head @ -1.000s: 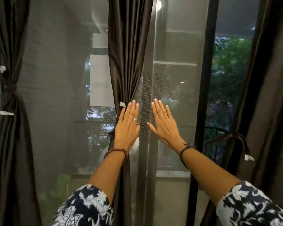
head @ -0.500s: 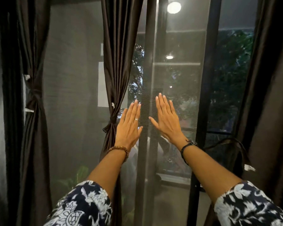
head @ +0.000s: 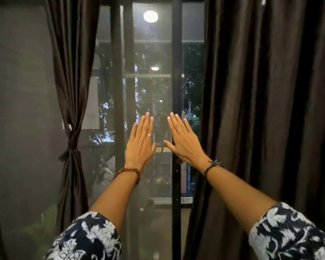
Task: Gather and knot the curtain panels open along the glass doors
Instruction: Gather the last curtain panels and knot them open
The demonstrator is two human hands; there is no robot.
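Note:
Both arms stretch forward toward the glass door [head: 152, 91]. My left hand [head: 141, 143] is flat with straight fingers, back toward me, holding nothing. My right hand [head: 184, 141] is also flat and empty, just left of a dark brown curtain panel [head: 261, 109] that hangs loose over the right side. Left of my hands another dark curtain panel [head: 73, 72] hangs gathered and tied with a knot [head: 70, 149] at its middle. Whether my palms touch the glass I cannot tell.
A black door frame post [head: 176, 81] runs vertically behind my right hand, another post [head: 117, 81] left of my left hand. Sheer grey mesh [head: 23, 91] covers the far left. A round lamp [head: 150, 15] glows at the top. Trees show outside.
The view has swung to the right: the knotted panel slid left, the loose right panel fills more of the frame. Both hands stay flat and raised, now further right along the glass.

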